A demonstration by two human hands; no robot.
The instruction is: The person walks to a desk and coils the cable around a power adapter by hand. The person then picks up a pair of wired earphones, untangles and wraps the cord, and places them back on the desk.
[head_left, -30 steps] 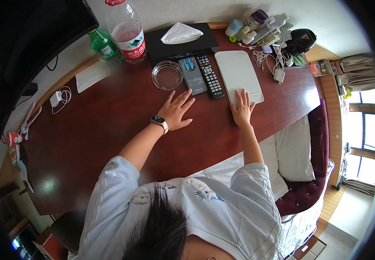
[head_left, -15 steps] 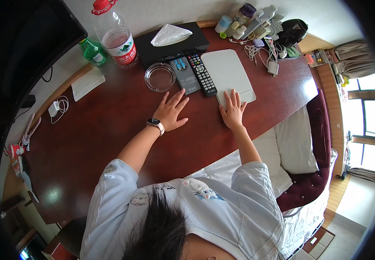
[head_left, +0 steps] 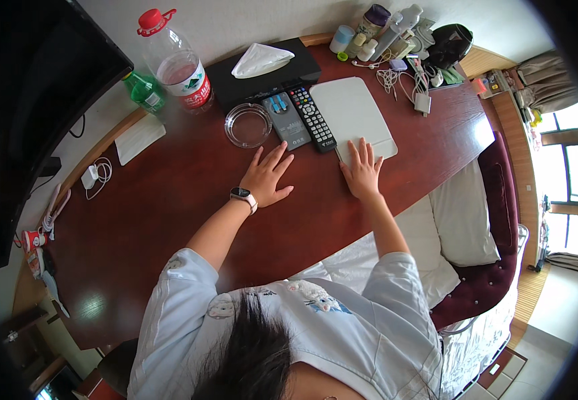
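While both hands lay flat with fingers spread, holding nothing, the left hand (head_left: 269, 179) rested on the dark red wooden worktop (head_left: 169, 220) and the right hand (head_left: 362, 172) touched the flat white rectangular pad (head_left: 352, 110).

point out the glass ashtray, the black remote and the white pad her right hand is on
glass ashtray (head_left: 248, 125), head view, centre of the dish
black remote (head_left: 313, 119), head view, button face
white pad (head_left: 352, 110), head view, bare top surface
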